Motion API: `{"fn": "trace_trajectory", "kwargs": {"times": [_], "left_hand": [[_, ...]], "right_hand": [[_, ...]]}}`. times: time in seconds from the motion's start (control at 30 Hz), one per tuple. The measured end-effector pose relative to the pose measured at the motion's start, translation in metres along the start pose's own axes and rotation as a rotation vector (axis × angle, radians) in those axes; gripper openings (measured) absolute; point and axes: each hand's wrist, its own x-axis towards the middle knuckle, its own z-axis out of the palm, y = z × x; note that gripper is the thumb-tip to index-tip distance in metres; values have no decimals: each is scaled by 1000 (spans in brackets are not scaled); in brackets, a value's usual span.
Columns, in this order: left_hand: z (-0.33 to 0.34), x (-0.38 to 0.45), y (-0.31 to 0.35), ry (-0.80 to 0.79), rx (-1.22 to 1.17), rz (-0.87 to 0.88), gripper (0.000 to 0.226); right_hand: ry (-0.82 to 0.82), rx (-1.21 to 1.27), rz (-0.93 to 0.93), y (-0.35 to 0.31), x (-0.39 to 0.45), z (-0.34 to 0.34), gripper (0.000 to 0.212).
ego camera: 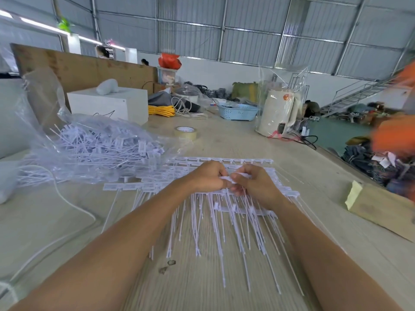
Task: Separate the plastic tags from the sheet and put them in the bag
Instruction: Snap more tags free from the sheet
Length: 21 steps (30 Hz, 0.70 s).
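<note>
White plastic tag sheets (224,198) lie stacked on the wooden table, heads in rows and long thin tails pointing toward me. My left hand (207,177) and my right hand (252,184) meet over the sheets' middle, fingers curled, both pinching a white tag (226,178) between them. To the left, a clear plastic bag (94,140) lies open on its side, full of loose separated tags.
A tape roll (186,132) sits beyond the sheets. A white box (107,104), yellow cord (161,110), blue basket (238,111) and bagged white kettle (277,113) stand farther back. A wooden block (379,209) lies at right. A white cord (67,203) trails at left.
</note>
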Motion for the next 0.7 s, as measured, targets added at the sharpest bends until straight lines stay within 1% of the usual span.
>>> {"fn": "trace_trajectory", "kwargs": {"times": [0.17, 0.33, 0.47, 0.53, 0.6, 0.7], "left_hand": [[-2, 1, -1, 28, -41, 9, 19], [-5, 3, -2, 11, -35, -95, 29], [-7, 2, -2, 26, -31, -120, 29], [-6, 2, -1, 16, -11, -127, 29], [-4, 1, 2, 43, 44, -129, 32], [-3, 2, 8, 105, 134, -125, 39]], "right_hand": [[-39, -86, -31, -4, -2, -5, 5], [-1, -185, -115, -13, -4, 1, 12], [-27, -284, -90, -15, -5, 3, 13], [-42, -336, -78, -15, -6, 0, 15], [-31, -382, -75, -16, -6, -2, 15], [45, -395, -77, -16, -4, 1, 9]]}}
